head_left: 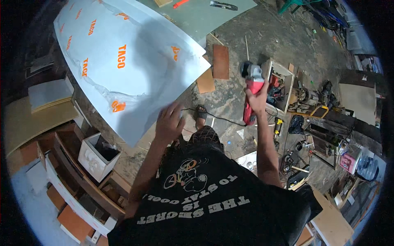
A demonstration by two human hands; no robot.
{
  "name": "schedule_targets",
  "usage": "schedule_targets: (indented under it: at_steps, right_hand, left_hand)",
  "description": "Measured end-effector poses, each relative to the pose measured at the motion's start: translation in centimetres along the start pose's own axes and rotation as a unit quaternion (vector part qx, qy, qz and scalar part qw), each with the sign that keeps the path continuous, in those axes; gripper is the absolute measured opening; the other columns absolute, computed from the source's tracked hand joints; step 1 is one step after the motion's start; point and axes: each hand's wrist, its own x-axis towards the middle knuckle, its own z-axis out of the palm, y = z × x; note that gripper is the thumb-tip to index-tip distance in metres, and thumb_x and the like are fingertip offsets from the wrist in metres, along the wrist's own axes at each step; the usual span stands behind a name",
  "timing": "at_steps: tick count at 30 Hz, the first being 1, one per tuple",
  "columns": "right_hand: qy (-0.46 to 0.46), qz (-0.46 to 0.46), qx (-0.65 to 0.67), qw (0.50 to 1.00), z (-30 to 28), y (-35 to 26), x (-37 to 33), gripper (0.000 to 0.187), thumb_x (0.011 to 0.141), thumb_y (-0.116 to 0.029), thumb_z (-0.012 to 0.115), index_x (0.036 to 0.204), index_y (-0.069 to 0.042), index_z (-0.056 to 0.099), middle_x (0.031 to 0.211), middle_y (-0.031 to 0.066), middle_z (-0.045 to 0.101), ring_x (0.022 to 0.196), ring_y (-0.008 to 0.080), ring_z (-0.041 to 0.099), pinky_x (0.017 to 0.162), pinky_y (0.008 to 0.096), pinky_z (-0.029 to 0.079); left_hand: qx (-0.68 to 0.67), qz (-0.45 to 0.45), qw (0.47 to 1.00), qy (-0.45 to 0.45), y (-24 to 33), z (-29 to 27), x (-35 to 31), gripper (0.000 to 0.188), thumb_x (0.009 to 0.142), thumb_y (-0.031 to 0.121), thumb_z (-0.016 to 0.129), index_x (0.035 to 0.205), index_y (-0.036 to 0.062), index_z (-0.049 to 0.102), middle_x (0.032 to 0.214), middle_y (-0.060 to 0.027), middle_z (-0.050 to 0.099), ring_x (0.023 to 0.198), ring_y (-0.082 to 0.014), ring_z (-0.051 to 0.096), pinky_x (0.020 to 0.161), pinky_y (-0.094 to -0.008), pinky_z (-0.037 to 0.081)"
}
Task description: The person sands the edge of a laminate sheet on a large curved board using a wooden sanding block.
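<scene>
My right hand point(259, 102) is wrapped round the red body of an angle grinder point(255, 85), held above the floor beside a wooden toolbox. The grinder's grey head and dark disc point away from me, and a black cord point(221, 117) runs from its rear toward my foot. My left hand point(169, 122) is empty, fingers loosely stretched out, at the near right edge of a large white sheet point(152, 61) with orange print. Whether that hand touches the sheet I cannot tell. Torn plastic film lies wrinkled on part of the sheet.
The open wooden box point(290, 84) holds tools. Brown board pieces point(221, 61) lie on the stained floor, with a yellow drill point(278, 126) and scraps to the right. A wooden shelf frame point(74, 156) and a white bin point(92, 162) stand left. A grey-green panel point(201, 20) lies beyond the sheet.
</scene>
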Motion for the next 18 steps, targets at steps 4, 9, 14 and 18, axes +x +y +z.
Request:
schedule_targets:
  at_steps: [4,9,14,18]
  right_hand:
    - [0.011,0.034,-0.019,0.999,-0.2,3.4,-5.6,0.093,0.076,-0.014,0.080,0.154,-0.005,0.032,0.131,0.0248,0.060,0.123,0.0340,0.060,0.106,0.0423,0.047]
    - [0.025,0.112,0.048,0.992,-1.6,3.0,-11.5,0.091,0.076,-0.007,0.079,0.154,-0.006,0.031,0.127,0.0185,0.060,0.115,0.0284,0.059,0.101,0.0393,0.048]
    - [0.030,0.166,0.170,0.971,-3.4,3.9,-13.9,0.088,0.080,0.002,0.074,0.155,-0.007,0.028,0.122,0.0106,0.058,0.101,0.0205,0.060,0.089,0.0341,0.052]
    - [0.048,0.146,0.178,0.972,-3.8,3.8,-13.0,0.091,0.081,0.002,0.075,0.157,-0.008,0.026,0.123,0.0109,0.057,0.100,0.0196,0.059,0.087,0.0332,0.052]
  left_hand:
    - [0.074,0.095,0.992,0.030,0.1,4.9,11.8,0.060,0.097,0.024,0.062,0.152,0.0045,0.047,0.160,-0.0128,0.042,0.148,-0.0342,0.039,0.118,-0.0530,0.035]
    - [0.129,0.150,0.980,0.036,0.9,7.1,17.2,0.059,0.097,0.022,0.061,0.152,0.0058,0.048,0.162,-0.0088,0.041,0.149,-0.0298,0.036,0.120,-0.0531,0.035]
    - [0.196,0.158,0.968,0.003,-1.0,6.4,14.1,0.060,0.097,0.021,0.058,0.155,0.0087,0.045,0.163,-0.0073,0.039,0.150,-0.0283,0.035,0.120,-0.0528,0.035]
    - [0.251,0.109,0.961,-0.039,-3.9,4.5,6.6,0.061,0.098,0.022,0.057,0.156,0.0098,0.044,0.165,-0.0078,0.036,0.151,-0.0278,0.035,0.122,-0.0518,0.032]
